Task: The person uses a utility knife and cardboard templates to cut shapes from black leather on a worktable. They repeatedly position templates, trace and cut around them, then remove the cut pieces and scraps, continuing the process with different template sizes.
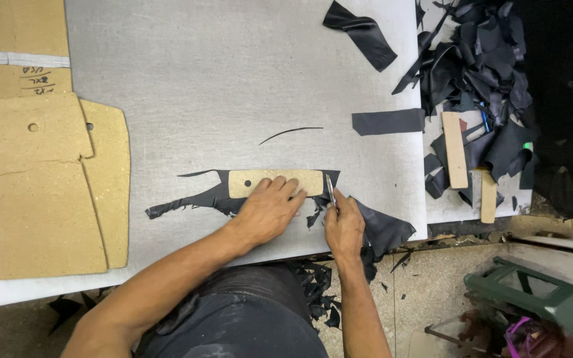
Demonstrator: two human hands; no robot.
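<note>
A small tan rectangular cardboard template [260,180] with a round hole lies on a ragged piece of black leather [200,199] on the grey cutting board [233,86]. My left hand [270,209] presses flat on the template's lower edge. My right hand [343,222] grips a thin metal knife [330,187] whose blade stands at the template's right end, over the leather. More black leather [382,229] trails off the table edge beside my right hand.
Large tan cardboard patterns [41,185] lie at the left. A heap of black leather scraps [479,66] and wooden strips [454,149] sit at the right. Loose black strips [387,121] lie on the board. A green stool [532,298] stands on the floor.
</note>
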